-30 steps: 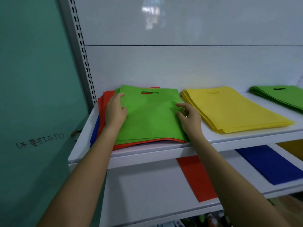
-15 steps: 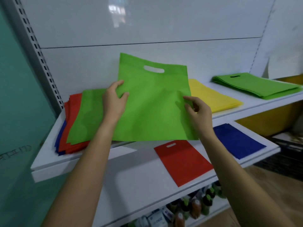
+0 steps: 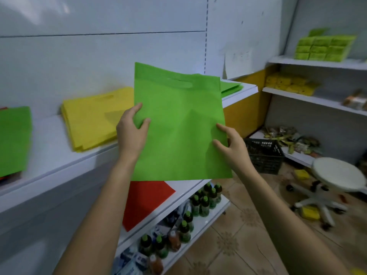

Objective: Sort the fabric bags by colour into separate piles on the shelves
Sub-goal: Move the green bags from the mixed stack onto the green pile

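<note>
Lifted clear of the mixed pile (image 3: 14,139) at the frame's left edge, the green bag (image 3: 178,126) is now hanging mid-frame, with the left hand (image 3: 131,132) and right hand (image 3: 232,147) pinching its side edges before the yellow pile (image 3: 89,118).

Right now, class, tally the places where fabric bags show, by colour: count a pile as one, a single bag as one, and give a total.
Green: 3, the bag held up, a pile at far left, a pile at the shelf's right end
Yellow: 1, a pile
Red: 1, a bag on the lower shelf
Total: 5
</note>
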`<action>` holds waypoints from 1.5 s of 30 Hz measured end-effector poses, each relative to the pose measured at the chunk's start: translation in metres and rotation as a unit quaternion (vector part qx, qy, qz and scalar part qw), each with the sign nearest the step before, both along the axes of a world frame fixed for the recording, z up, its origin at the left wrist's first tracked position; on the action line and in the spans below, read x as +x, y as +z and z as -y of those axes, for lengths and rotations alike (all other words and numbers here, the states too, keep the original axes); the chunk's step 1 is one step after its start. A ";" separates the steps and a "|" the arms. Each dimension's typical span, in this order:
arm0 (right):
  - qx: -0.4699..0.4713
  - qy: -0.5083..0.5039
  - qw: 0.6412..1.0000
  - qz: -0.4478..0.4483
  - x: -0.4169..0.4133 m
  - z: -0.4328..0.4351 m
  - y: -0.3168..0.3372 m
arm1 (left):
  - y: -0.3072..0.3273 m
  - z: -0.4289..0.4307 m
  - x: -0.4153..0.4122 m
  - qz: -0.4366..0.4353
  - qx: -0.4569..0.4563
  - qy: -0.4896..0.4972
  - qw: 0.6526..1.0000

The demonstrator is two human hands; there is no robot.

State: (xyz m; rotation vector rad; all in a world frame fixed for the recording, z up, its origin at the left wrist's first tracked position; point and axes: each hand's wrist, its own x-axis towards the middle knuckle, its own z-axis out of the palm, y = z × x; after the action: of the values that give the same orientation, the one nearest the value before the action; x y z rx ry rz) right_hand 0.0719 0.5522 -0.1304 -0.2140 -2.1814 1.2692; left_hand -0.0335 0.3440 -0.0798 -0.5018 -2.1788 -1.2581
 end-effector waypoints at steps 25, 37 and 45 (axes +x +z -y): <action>0.129 -0.037 0.990 0.054 -0.179 -0.248 0.057 | 0.031 -0.215 -0.165 0.079 -0.081 -0.015 0.993; 0.215 0.061 0.972 0.075 -0.322 -0.301 0.084 | 0.029 -0.247 -0.248 0.145 -0.095 0.100 0.980; 0.264 0.151 0.939 0.161 -0.380 -0.325 0.065 | 0.010 -0.262 -0.270 0.277 -0.173 0.174 0.929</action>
State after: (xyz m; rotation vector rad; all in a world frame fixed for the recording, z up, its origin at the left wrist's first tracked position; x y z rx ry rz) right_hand -0.3079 0.8771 -0.0656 0.1500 -2.8349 0.7815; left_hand -0.3040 0.6056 -0.0701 0.1458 -2.8255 -0.8886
